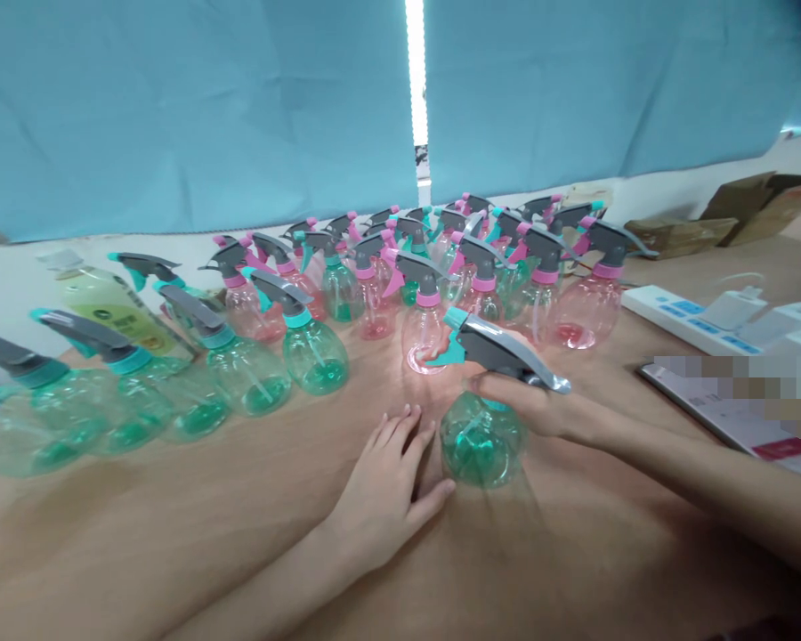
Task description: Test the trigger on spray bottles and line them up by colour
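You grip a green plastic spray bottle (481,441) by its neck in your right hand (524,401), its grey trigger head (500,349) tilted above the table, in front of a crowd of pink and green spray bottles (424,338). Your left hand (382,499) lies open, palm down on the wooden table (173,534), just beside the held bottle. A white power strip (687,316) and a pixelated printed sheet (727,418) sit off to the right, with a blue curtain (193,107) hanging behind.

A clear green spray bottle (481,440) with grey trigger (497,349) stands nearly upright.
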Demonstrator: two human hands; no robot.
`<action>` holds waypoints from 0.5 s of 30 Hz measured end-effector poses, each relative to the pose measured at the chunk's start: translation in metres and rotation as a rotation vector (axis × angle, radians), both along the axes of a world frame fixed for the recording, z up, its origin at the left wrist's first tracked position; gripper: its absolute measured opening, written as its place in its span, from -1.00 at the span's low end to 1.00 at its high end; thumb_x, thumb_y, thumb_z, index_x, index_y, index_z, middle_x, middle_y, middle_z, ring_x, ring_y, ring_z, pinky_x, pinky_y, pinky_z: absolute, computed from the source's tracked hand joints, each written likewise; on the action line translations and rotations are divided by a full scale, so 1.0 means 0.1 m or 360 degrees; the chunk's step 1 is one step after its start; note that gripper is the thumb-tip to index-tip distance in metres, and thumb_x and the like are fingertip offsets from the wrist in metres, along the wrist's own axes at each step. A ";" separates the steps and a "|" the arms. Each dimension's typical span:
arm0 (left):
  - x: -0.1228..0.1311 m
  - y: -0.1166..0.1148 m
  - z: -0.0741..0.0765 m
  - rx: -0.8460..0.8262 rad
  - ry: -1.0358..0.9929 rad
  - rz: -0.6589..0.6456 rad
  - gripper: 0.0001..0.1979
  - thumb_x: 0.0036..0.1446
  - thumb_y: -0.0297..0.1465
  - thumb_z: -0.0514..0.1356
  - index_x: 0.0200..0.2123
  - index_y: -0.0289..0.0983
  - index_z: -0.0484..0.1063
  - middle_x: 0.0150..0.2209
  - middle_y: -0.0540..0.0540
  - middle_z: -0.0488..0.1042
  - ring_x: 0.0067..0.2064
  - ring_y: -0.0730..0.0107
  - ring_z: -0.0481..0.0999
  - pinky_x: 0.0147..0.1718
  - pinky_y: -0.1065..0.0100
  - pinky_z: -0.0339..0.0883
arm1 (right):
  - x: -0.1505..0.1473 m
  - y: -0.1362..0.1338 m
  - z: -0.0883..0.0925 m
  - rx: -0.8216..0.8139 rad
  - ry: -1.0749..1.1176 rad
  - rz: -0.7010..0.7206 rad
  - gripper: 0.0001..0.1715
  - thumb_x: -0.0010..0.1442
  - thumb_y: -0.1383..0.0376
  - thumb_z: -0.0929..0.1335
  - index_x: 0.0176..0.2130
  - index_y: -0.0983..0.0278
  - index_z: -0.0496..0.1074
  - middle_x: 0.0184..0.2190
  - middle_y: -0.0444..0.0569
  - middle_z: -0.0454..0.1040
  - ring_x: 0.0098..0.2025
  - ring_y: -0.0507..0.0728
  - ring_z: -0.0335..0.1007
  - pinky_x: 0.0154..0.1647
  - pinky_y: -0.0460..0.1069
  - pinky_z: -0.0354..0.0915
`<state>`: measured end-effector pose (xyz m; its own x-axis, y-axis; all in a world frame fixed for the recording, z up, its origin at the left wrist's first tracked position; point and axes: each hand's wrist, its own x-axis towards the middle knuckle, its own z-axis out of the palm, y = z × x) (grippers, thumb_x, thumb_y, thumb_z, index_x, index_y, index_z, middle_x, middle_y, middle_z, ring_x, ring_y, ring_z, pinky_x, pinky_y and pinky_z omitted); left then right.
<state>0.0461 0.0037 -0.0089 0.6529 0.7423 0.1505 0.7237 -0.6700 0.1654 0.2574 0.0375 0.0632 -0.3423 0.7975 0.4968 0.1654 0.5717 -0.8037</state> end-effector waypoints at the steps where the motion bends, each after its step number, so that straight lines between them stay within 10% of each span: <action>1: 0.00 0.00 -0.01 0.0004 -0.0012 -0.0002 -0.41 0.29 -0.10 0.12 0.23 -0.38 0.22 0.30 -0.38 0.18 0.31 -0.10 0.16 0.22 -0.15 0.08 | 0.00 0.00 0.00 0.0021 0.0015 0.0005 -0.75 0.01 0.39 0.24 -0.57 0.20 0.04 -0.65 -0.23 0.01 -0.58 -0.01 -0.09 -0.57 -0.05 -0.03; 15: -0.01 0.02 -0.02 0.0028 -0.0064 -0.0008 -0.43 0.29 -0.09 0.11 0.22 -0.34 0.23 0.29 -0.36 0.20 0.30 -0.10 0.18 0.22 -0.16 0.09 | 0.02 0.00 0.01 0.0025 0.0079 0.0049 -0.82 0.03 0.41 0.28 -0.45 0.21 0.12 -0.55 -0.23 0.08 -0.54 -0.03 -0.07 -0.56 -0.08 -0.03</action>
<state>0.0453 0.0053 -0.0112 0.6496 0.7362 0.1900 0.7135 -0.6765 0.1824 0.2589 0.0379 0.0644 -0.3413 0.7788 0.5263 0.1072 0.5885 -0.8013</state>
